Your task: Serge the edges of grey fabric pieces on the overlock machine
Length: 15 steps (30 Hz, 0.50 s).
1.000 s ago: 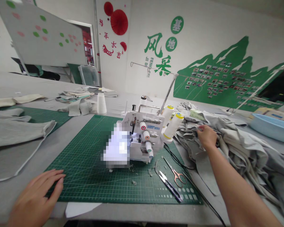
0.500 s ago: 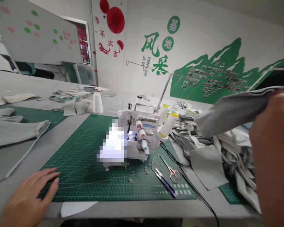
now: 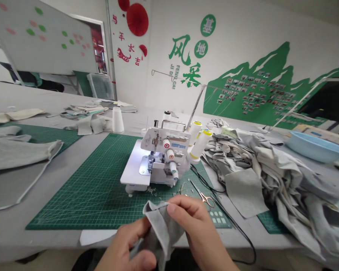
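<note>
A folded grey fabric piece (image 3: 159, 222) is held up at the table's front edge, close to me. The thumb and fingers of my right hand (image 3: 196, 222) pinch its upper right edge. On its left side, my left hand (image 3: 130, 244) grips the cloth, with the index finger passing behind it and the thumb low in front. Beyond both hands stands a white overlock sewing machine (image 3: 161, 158) with its light on. Small scissors (image 3: 205, 197) with copper-coloured handles lie right of my right hand, which hides the thread snips.
The machine stands on a green cutting mat (image 3: 81, 188). A heap of grey fabric (image 3: 251, 162) fills the right side, near a blue basin (image 3: 319, 145). Thread cones (image 3: 202, 145) stand behind the machine. A black cable (image 3: 234, 222) runs over the front edge. More grey cloth (image 3: 17, 158) lies left.
My right hand has brought the grey fabric piece from the raised right side down to the front middle. My left hand has come off the mat's left side and taken hold of the fabric too.
</note>
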Available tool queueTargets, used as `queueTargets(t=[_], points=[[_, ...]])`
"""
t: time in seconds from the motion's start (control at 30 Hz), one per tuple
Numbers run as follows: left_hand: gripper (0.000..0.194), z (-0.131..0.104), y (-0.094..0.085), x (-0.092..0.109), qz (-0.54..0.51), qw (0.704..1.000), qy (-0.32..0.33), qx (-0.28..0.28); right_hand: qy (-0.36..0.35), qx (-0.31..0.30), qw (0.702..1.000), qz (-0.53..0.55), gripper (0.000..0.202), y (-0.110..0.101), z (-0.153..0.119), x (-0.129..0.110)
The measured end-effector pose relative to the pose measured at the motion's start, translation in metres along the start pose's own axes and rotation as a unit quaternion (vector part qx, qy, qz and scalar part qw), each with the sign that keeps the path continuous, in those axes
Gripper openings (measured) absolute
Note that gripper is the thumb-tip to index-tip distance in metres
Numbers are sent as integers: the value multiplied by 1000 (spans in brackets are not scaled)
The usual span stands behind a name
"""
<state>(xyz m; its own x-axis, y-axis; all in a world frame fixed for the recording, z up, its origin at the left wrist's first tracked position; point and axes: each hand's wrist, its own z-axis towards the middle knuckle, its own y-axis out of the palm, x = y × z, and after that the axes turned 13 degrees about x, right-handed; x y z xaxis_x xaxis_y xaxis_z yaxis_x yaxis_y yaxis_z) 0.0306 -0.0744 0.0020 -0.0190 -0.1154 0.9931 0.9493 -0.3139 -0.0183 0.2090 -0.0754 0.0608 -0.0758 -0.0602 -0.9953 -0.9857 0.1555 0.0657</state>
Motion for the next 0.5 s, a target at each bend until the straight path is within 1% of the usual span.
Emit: queueTargets(t=[0.03,0.07,0.13,0.17,0.23,0.33,0.4,0.43,0.5], points=[[79,4,0,1,-15,999,-35,4,5,-13,1000,7,34,2,0,4],[73,6,-2,2,-25,997,-66,16,6,-28,1000,7,35,4,0,8],[54,8,-7,3,-34,992,-105,55,3,-53,999,-5,38,5,-2,12],[45,7,-11,3,-40,989,-113,82,0,-50,999,-9,39,5,-2,15],[33,5,-21,4,-64,981,-123,136,-2,-5,1000,0,38,2,-2,20],[28,2,-42,6,-124,955,-167,212,3,84,996,27,36,-10,0,24],[31,1,-58,8,-139,943,-206,223,0,111,993,33,36,-20,2,22],[32,1,-67,9,-130,943,-225,210,3,112,993,35,36,-24,3,21],[36,1,-87,11,-61,956,-234,168,20,106,993,45,38,-31,6,19]])
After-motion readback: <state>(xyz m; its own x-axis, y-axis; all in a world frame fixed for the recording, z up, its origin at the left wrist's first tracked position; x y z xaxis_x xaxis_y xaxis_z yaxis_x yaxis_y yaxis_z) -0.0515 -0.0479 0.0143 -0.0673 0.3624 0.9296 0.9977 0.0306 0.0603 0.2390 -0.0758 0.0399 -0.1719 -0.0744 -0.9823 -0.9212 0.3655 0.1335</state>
